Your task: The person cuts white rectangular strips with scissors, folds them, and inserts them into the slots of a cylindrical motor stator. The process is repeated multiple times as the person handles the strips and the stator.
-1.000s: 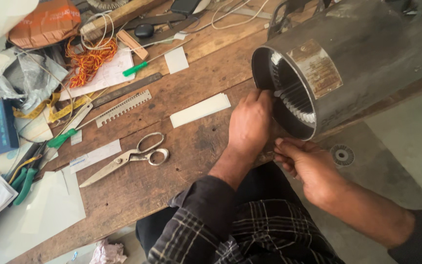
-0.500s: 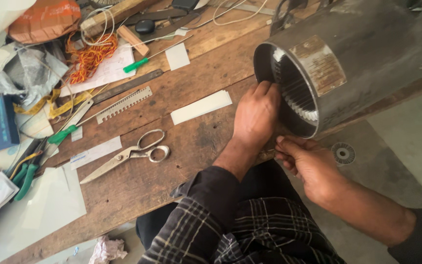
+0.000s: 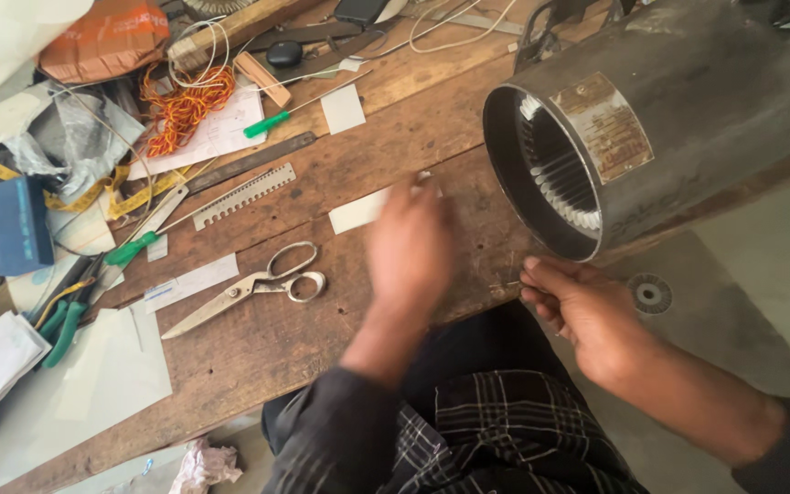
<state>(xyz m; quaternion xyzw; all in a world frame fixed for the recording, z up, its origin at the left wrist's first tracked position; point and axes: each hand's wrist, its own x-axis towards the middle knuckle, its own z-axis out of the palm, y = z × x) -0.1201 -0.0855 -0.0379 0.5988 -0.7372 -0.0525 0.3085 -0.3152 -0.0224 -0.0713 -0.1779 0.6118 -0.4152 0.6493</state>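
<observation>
Fingers of the left hand blur over a white paper strip on the bench, spread unclear; the right hand curls at the bench edge below the stator. Thin and limp, the strip likely lifts best pinched at an edge.

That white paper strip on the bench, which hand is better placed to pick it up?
Probably the left hand: it hovers, blurred, right over the white paper strip. The right hand rests at the bench edge below the motor housing.
</observation>
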